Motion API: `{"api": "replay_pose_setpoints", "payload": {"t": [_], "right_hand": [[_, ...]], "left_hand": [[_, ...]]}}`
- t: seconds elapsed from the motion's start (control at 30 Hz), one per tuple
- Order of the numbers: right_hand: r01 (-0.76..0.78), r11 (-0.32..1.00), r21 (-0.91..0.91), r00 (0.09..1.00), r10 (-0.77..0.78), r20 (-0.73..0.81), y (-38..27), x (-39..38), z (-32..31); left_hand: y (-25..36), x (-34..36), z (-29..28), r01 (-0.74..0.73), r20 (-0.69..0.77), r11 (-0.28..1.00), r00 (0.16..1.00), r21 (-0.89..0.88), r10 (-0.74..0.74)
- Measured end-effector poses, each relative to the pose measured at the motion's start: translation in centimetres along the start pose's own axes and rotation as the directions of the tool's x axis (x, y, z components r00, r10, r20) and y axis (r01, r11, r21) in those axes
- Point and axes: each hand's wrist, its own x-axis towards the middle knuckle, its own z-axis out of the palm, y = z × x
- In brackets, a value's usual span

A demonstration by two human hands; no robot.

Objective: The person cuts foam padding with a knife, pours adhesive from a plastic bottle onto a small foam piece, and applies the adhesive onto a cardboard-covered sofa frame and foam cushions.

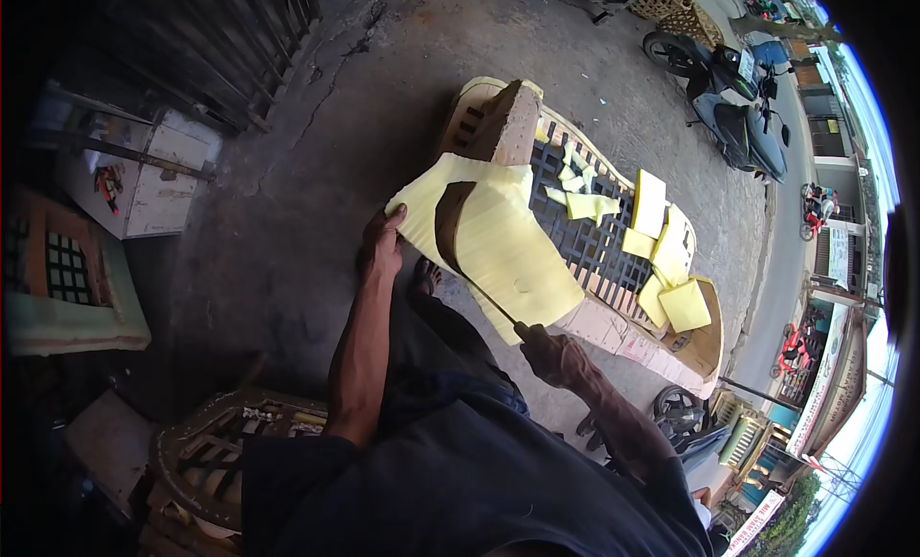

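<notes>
Concrete floor [355, 107] by roadside, motorbike [738, 126] parked beyond. Yellow foam sheet [513, 241] lies partly over near side of sofa frame [637, 346] — looks light, soft, floppy, likely to tear near its long opening. Left hand [384, 241] pinches its left edge; right hand [556, 356] wraps handle of thin knife [496, 305], blade against sheet. Best hold: broad outer margins, clear of blade. Foam scraps [586, 206] and foam blocks [649, 203] clutter webbing [601, 242] — sofa arm [516, 126] blocks far side.

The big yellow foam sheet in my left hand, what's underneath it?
A seat frame, partly: its brown arm past the far edge of the sheet, black webbing to the right. Something brown shows through the sheet's opening; the rest is covered.
</notes>
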Motion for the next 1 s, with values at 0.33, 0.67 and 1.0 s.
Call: {"api": "replay_pose_setpoints", "payload": {"t": [0.33, 0.67, 1.0], "right_hand": [[0.142, 0.989, -0.051, 0.989, -0.144, -0.031, 1.1, -1.5, -1.7], [0.181, 0.982, -0.058, 0.978, -0.174, 0.115, 6.9, 0.9, 1.0], [0.408, 0.367, -0.836, 0.71, -0.703, 0.038, 8.9, 1.7, 1.3]], "left_hand": [[0.1, -3.9, -3.7, -0.121, -0.137, 0.991, 0.984, -0.054, 0.112], [-2.8, -8.6, -8.6, -0.187, -0.324, 0.971, 0.937, -0.147, 0.131], [-8.6, -14.5, -11.4, -0.308, -0.49, 0.901, 0.862, -0.306, 0.129]]}}
